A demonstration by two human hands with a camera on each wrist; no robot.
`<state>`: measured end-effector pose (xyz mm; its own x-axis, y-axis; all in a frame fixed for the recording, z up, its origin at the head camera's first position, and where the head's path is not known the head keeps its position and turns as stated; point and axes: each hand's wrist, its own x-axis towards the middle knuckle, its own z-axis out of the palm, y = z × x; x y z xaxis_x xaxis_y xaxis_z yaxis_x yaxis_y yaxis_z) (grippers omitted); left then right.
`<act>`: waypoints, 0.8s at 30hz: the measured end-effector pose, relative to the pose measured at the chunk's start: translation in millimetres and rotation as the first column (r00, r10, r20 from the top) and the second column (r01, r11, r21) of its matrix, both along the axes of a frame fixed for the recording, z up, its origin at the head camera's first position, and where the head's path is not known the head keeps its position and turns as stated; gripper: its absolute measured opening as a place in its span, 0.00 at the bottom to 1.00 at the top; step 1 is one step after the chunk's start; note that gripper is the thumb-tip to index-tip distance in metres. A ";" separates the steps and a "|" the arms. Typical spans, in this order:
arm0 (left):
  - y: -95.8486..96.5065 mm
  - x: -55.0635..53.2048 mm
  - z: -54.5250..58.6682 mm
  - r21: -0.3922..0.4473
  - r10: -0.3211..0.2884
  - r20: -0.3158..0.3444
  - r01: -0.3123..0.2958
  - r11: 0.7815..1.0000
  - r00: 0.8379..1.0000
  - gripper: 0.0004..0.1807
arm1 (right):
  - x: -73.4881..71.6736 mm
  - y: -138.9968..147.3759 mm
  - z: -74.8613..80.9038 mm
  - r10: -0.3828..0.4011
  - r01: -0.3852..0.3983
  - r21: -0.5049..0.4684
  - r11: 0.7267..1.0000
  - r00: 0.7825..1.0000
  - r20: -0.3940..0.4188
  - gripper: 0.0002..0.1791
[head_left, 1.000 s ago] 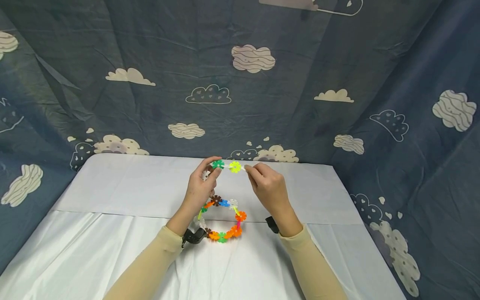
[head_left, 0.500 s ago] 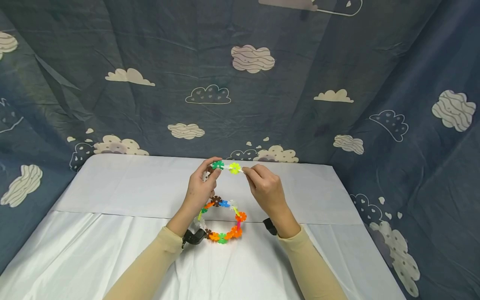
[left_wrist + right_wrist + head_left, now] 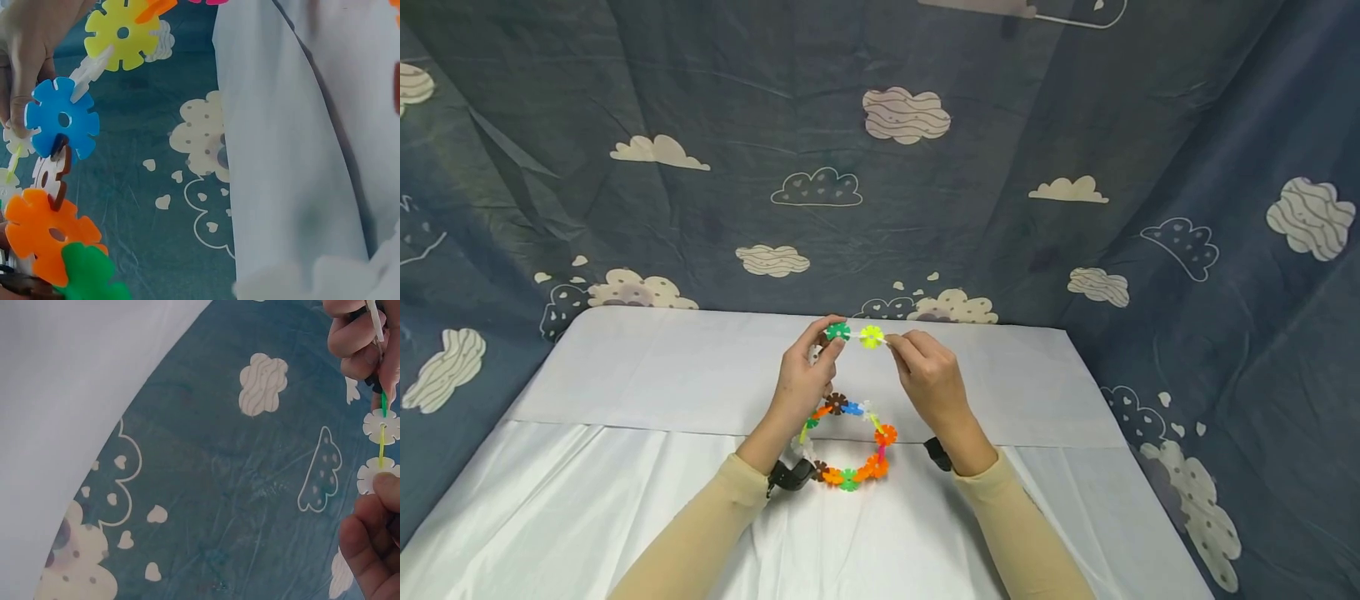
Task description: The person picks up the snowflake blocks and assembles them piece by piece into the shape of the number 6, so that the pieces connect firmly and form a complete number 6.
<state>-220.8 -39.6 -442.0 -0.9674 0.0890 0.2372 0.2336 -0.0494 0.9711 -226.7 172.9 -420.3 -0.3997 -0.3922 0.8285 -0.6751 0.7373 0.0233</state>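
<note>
My left hand [image 3: 801, 373] pinches a green notched snowflake disc [image 3: 838, 333] between thumb and forefinger. Beside it a bright yellow disc [image 3: 872, 336] is joined on through a white disc seen edge-on. At the far end of this short row, my right hand [image 3: 934, 375] pinches another white disc [image 3: 367, 481] between thumb and curled forefinger. Linked colourful discs [image 3: 886, 435] form a ring-like curve below the left hand, which hides part of it. Close up in the left wrist view, a blue disc [image 3: 45, 115] and an orange disc [image 3: 31, 219] belong to the linked pieces.
A white cloth covers the table [image 3: 647, 483], with a fold line across its middle. Behind and at both sides hangs a dark blue curtain [image 3: 970, 225] printed with clouds. Each wrist wears a black strapped device [image 3: 792, 475].
My right hand has shifted slightly left and inward, with the white disc still pinched. The left hand and the linked discs look almost the same, apart from a small overall shift in view.
</note>
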 end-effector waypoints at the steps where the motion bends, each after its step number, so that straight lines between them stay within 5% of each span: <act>1: 0.0 0.1 0.4 0.004 -0.002 0.004 0.002 1.000 1.000 0.17 | 0.1 0.1 0.3 -0.001 0.001 -0.002 1.000 1.000 0.003 0.08; 10: -0.9 -3.1 -1.0 0.047 0.029 0.033 -0.031 0.998 0.999 0.17 | -2.8 8.8 2.0 -0.034 0.036 -0.010 0.999 0.989 0.146 0.25; 15: -1.9 -6.9 -3.8 0.049 0.087 0.046 -0.090 0.995 0.995 0.17 | -2.8 28.3 -3.8 0.053 0.003 -0.147 0.989 0.925 0.375 0.24; 16: -2.5 -7.7 -4.1 0.047 0.094 0.052 -0.097 0.994 0.994 0.17 | -1.0 32.3 -7.2 0.103 -0.019 -0.191 0.981 0.893 0.439 0.23; 18: -4.0 -9.1 -4.5 0.043 0.106 0.059 -0.109 0.993 0.993 0.17 | 3.2 39.4 -17.1 0.226 -0.077 -0.270 0.960 0.782 0.581 0.22; 20: -6.1 -10.9 -5.6 0.042 0.112 0.064 -0.115 0.992 0.992 0.17 | 8.2 42.6 -29.6 0.326 -0.128 -0.321 0.938 0.633 0.702 0.24; 23: -9.2 -13.0 -7.3 0.049 0.115 0.071 -0.118 0.992 0.991 0.18 | 14.8 39.6 -46.2 0.379 -0.177 -0.335 0.925 0.380 0.844 0.29; 24: -10.0 -13.7 -8.2 0.052 0.112 0.073 -0.116 0.992 0.991 0.18 | 16.3 36.9 -50.6 0.382 -0.195 -0.335 0.922 0.317 0.868 0.30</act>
<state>-234.4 -49.6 -450.3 -0.9847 -0.0348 0.1706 0.1729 -0.0813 0.9816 -210.4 209.8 -470.9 -0.8194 -0.5664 0.0883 -0.3793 0.4204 -0.8243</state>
